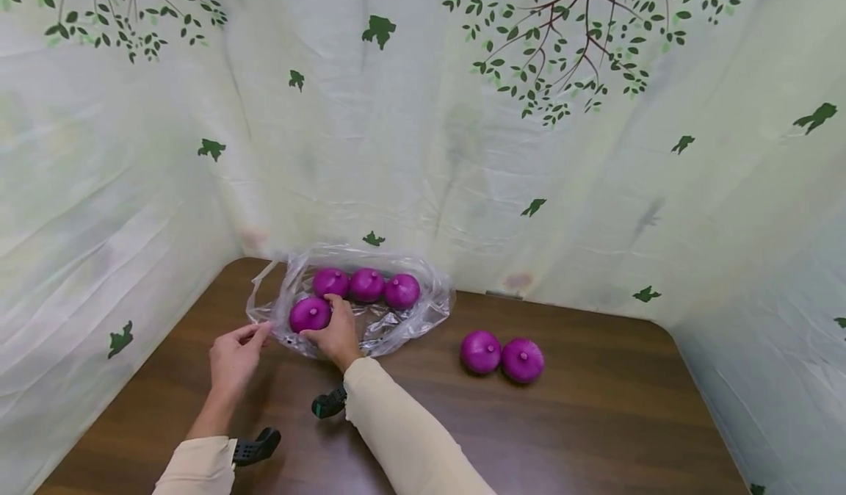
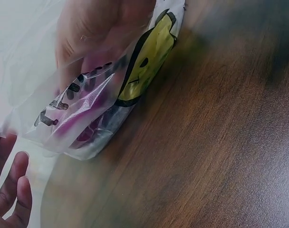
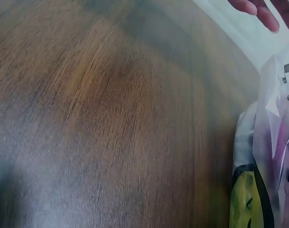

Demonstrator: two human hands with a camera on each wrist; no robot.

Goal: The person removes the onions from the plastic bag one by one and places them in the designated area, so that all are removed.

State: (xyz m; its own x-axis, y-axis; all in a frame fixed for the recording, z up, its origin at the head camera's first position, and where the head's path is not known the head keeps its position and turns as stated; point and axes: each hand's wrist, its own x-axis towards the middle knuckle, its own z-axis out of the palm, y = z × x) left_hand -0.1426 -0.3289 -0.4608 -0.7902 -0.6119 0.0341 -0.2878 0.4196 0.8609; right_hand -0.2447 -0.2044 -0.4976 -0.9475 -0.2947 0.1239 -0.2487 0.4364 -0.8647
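A clear plastic bag [image 1: 436, 300] lies open at the back left of the table, with several round purple onions [image 1: 366, 285] inside. My right hand [image 1: 340, 335] reaches in over its near edge and grips the front-left onion [image 1: 308, 314] between thumb and fingers. At the bag's left edge, my left hand [image 1: 234, 360] pinches the plastic between thumb and finger; its other fingers [image 2: 20, 166] are loosely bent in the left wrist view. Black lettering and a yellow cartoon figure [image 2: 151, 61] mark the bag's near side, through which purple shows.
Two more purple onions [image 1: 480, 352] sit side by side on the brown wooden table [image 1: 595, 421], right of the bag. Pale curtains with leaf prints [image 1: 396, 135] hang close around the back and sides. Each wrist wears a black strap device [image 1: 259, 447].
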